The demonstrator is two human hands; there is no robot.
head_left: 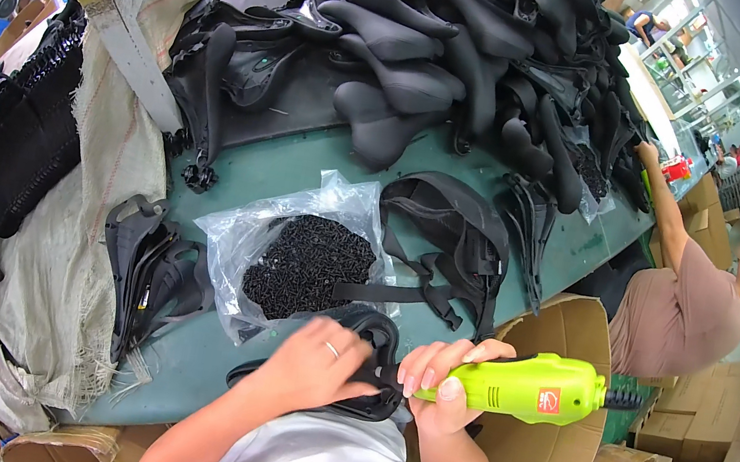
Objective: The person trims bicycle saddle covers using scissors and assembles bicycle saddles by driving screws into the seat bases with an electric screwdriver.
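My right hand point(452, 384) is wrapped round a lime-green electric screwdriver point(531, 386), which lies level with its cord end to the right. Its dark tip points left at a black bicycle saddle point(384, 336) close to my body at the table's near edge. On that saddle rests my left hand point(311, 367), its fingers curled and its thumb reaching toward the screwdriver tip. Part of the saddle is hidden under my hands; any screw at the tip is too small to make out. Just beyond, a clear plastic bag point(236, 232) lies open, full of small black screws point(309, 265).
Black saddles point(394, 37) are heaped across the far table point(303, 160). Black plastic shells point(151, 267) stack at left, beside a woven sack point(99, 282) and a white post point(129, 55). Black straps point(450, 225) lie ahead. Cardboard boxes point(547, 460) and a co-worker point(687, 312) are at right.
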